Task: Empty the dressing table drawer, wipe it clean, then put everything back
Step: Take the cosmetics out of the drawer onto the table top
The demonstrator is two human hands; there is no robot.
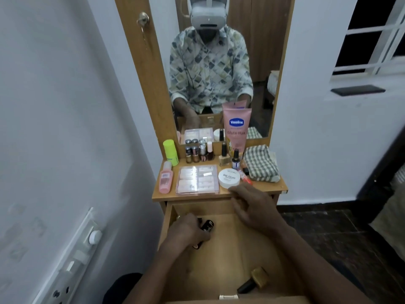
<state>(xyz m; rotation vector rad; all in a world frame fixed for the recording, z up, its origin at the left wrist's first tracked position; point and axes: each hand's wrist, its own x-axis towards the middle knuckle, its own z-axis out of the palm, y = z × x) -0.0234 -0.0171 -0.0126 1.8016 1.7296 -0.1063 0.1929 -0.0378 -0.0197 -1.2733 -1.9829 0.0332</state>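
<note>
Dark bottles (207, 226) are clasped by the left grip (187, 232) inside the open drawer (230, 260); the right grip (256, 209) is seen slack, empty.

Wooden worktop (278, 188): pink bottle (166, 179) lying left; green bottle (171, 152) upright behind; clear case (198, 179) centre; white tub (229, 177) beside; polish bottles (197, 152), Vaseline tube (237, 128) rear; checked cloth (260, 163) right.

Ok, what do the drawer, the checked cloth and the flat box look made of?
The drawer looks like matte laminated wood board, going by its faint grain. The checked cloth is soft woven fabric, folded and creased. The flat box seems clear glossy plastic: its contents show through the lid.
</note>
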